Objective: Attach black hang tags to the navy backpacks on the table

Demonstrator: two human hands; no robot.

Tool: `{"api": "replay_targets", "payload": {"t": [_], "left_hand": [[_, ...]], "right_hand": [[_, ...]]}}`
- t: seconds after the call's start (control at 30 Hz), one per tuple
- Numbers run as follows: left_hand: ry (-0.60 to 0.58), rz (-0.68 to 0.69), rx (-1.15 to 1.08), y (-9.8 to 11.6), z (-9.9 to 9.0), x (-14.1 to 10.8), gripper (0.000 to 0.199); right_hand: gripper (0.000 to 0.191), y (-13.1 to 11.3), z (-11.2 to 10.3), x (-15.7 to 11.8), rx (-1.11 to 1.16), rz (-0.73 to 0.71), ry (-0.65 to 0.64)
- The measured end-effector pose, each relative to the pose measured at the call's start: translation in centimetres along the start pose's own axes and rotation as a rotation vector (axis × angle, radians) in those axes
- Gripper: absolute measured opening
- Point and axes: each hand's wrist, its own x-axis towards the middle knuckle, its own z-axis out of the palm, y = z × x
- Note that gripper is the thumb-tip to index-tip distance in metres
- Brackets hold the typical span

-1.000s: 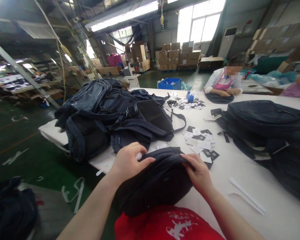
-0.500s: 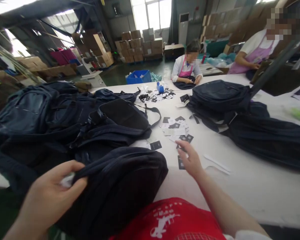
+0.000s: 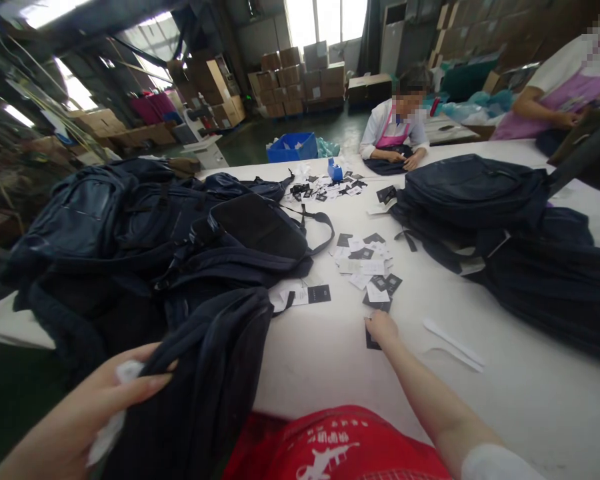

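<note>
My left hand [image 3: 115,393] is closed on the edge of a dark navy backpack [image 3: 207,353] at the lower left. Some crumpled white material [image 3: 129,372] shows between its fingers and the cloth. Out over the white table, my right hand [image 3: 383,328] has its fingers drawn together at the top of a black hang tag [image 3: 373,339], which lies partly under them. Just beyond the fingertips is a loose pile of black and white tags [image 3: 363,267]. Another black tag [image 3: 319,293] lies with white paper beside the backpack.
Several navy backpacks are heaped on the left [image 3: 80,220], and more lie on the right [image 3: 475,193]. White strips [image 3: 453,343] rest right of my forearm. Farther back are a blue tape dispenser [image 3: 335,171], a blue bin [image 3: 293,147] and two co-workers in pink aprons [image 3: 393,133].
My right hand has come down onto the black tag, its fingers now together. My left hand still grips the backpack, which has shifted left and sagged. The view has turned slightly left.
</note>
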Motion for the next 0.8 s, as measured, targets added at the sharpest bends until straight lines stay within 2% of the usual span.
{"api": "replay_targets", "payload": {"t": [0.1,0.2,0.37,0.43,0.57,0.7,0.8], "left_hand": [[-0.219,-0.171,-0.256,0.8,4.2,0.6,0.041],[-0.320,-0.179,-0.333,1.3,7.8,1.1,0.047],[-0.510,0.034,-0.153,1.4,12.9,1.7,0.033],[-0.578,0.117,-0.077,1.2,15.0,1.7,0.026],[-0.638,0.215,0.024,0.4,19.3,2.0,0.019],[-0.665,0.299,0.180,0.0,23.2,2.2,0.015],[-0.591,0.482,0.400,0.2,25.6,1.6,0.023]], "right_hand": [[0.028,-0.4,0.7,1.0,0.009,0.038,-0.030],[0.026,0.5,0.5,1.2,0.094,0.006,-0.113],[0.024,4.8,-1.5,-1.4,0.361,-0.093,-0.222],[0.027,6.9,-2.8,-3.2,0.485,-0.123,-0.219],[0.039,10.1,-5.9,-6.8,0.701,-0.194,-0.162],[0.036,10.7,-8.6,-9.7,1.070,-0.155,-0.125],[0.027,9.5,-10.6,-11.2,1.397,-0.112,-0.069]]}}
